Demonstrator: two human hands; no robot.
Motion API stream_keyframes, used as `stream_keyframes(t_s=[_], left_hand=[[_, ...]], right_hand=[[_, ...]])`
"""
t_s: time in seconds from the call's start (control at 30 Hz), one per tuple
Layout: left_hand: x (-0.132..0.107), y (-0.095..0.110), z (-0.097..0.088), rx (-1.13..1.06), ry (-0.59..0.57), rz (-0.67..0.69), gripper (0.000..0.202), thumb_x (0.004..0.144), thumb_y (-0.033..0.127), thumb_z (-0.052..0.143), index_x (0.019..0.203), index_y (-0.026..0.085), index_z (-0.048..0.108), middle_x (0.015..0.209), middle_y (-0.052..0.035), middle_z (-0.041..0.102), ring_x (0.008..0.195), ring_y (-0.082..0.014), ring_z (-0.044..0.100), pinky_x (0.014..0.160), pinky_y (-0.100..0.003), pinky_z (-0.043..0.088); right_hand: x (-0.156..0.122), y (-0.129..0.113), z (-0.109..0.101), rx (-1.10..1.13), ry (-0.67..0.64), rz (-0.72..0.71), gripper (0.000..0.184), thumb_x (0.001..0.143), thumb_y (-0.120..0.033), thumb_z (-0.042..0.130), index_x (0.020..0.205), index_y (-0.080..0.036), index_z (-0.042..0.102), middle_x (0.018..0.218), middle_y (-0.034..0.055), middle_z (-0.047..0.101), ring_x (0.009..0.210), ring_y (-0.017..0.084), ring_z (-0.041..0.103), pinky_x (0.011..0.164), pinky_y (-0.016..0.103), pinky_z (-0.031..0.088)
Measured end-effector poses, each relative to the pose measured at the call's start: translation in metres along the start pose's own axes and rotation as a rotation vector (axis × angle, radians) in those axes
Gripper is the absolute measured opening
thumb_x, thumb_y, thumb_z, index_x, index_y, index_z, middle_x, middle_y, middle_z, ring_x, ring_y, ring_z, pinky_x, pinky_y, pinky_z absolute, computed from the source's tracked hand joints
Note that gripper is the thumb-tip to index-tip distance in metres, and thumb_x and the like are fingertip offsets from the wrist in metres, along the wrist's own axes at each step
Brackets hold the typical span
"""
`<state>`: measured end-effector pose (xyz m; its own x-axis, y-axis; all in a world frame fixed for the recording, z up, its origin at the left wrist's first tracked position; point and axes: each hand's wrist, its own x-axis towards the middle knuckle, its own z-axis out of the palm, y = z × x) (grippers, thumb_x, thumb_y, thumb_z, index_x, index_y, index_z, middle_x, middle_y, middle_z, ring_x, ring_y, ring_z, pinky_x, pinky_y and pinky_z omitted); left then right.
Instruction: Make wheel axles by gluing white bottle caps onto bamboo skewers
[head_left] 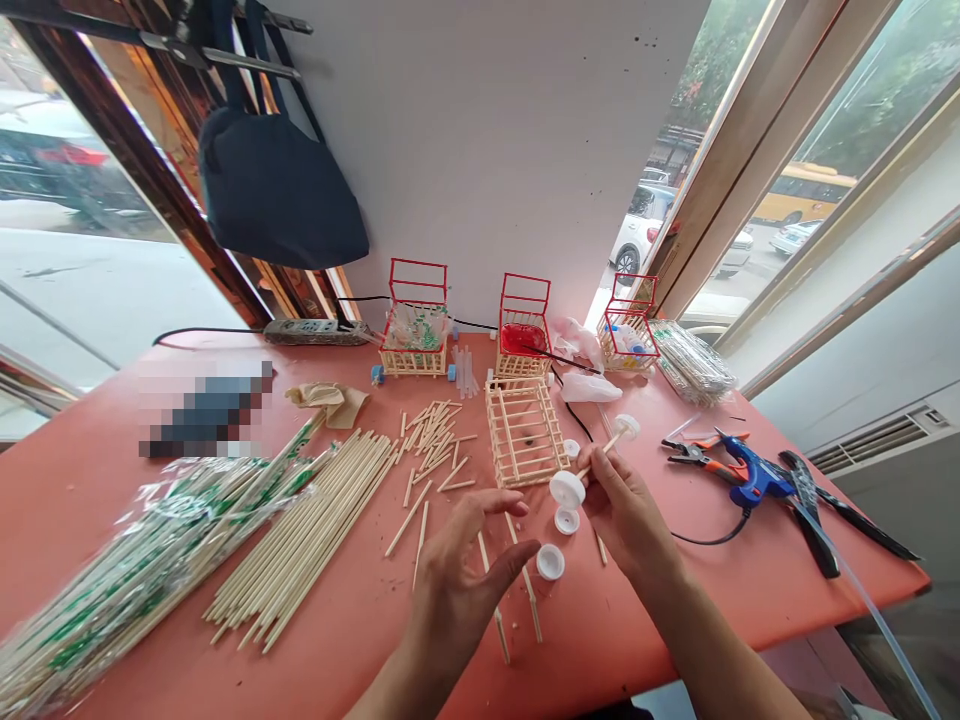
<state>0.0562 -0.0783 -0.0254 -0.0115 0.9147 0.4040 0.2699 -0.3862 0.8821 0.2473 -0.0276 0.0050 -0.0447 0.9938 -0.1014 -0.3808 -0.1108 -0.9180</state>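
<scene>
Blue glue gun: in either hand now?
No, the blue glue gun lies on the red table, while the right hand pinches a wooden stick and the left hand holds nothing.

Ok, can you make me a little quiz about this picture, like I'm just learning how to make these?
1. Which hand holds the short stick with a white cap at its far end?
2. True or false: the left hand is gripping the blue glue gun.
3. How many baskets with red handles stand along the back of the table?
A) two
B) three
C) four

Key:
1. The right hand.
2. False: the left hand is open and holds nothing, and the glue gun lies on the table, off to the right.
3. B
</scene>
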Motion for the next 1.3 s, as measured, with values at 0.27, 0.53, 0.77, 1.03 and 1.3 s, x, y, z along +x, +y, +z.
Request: stream_keyframes(t_s=[0.27, 0.53, 0.77, 1.03, 1.3], left_hand=[[0.011, 0.011, -0.005, -0.487, -0.132, -0.425, 0.030, 0.087, 0.037, 0.078, 0.109, 0.020, 0.069, 0.103, -0.0075, 0.077, 0.100, -0.0222, 0.074, 0.089, -0.032, 0.059], [0.033, 0.033, 0.014, -0.294, -0.096, -0.338, 0.052, 0.072, 0.036, 0.088, 0.116, 0.020, 0.065, 0.106, -0.0080, 0.073, 0.092, -0.0240, 0.071, 0.083, -0.038, 0.058], [0.028, 0.030, 0.022, -0.242, -0.072, -0.313, 0.044, 0.079, 0.037, 0.082, 0.116, 0.021, 0.067, 0.106, -0.0076, 0.075, 0.091, -0.0239, 0.071, 0.084, -0.037, 0.057], [0.027, 0.026, 0.020, -0.173, -0.014, -0.273, 0.035, 0.078, 0.033, 0.083, 0.109, 0.021, 0.072, 0.100, -0.0048, 0.078, 0.080, -0.0205, 0.070, 0.075, -0.033, 0.056], [0.025, 0.024, 0.018, -0.174, -0.011, -0.249, 0.020, 0.084, 0.031, 0.077, 0.101, 0.021, 0.073, 0.092, -0.0031, 0.076, 0.079, -0.0185, 0.069, 0.076, -0.030, 0.055]], right_hand=[[-0.001, 0.009, -0.001, 0.007, 0.022, -0.049, 0.040, 0.078, -0.058, 0.084, 0.076, -0.020, 0.071, 0.069, -0.0012, 0.065, 0.064, 0.014, 0.056, 0.064, 0.026, 0.046], [-0.003, 0.017, -0.005, -0.134, 0.059, -0.177, 0.038, 0.089, -0.059, 0.073, 0.079, -0.022, 0.071, 0.076, 0.0007, 0.065, 0.073, 0.017, 0.057, 0.073, 0.030, 0.047], [-0.005, 0.018, -0.007, -0.205, 0.057, -0.218, 0.035, 0.095, -0.056, 0.068, 0.083, -0.023, 0.072, 0.080, 0.0007, 0.064, 0.077, 0.017, 0.058, 0.077, 0.031, 0.047], [-0.006, 0.021, -0.006, -0.272, 0.056, -0.218, 0.035, 0.095, -0.055, 0.067, 0.082, -0.023, 0.070, 0.079, 0.0008, 0.063, 0.077, 0.019, 0.059, 0.078, 0.033, 0.048], [-0.008, 0.018, -0.003, -0.300, 0.030, -0.220, 0.035, 0.096, -0.055, 0.066, 0.083, -0.023, 0.070, 0.078, 0.0008, 0.062, 0.076, 0.018, 0.059, 0.074, 0.031, 0.046]])
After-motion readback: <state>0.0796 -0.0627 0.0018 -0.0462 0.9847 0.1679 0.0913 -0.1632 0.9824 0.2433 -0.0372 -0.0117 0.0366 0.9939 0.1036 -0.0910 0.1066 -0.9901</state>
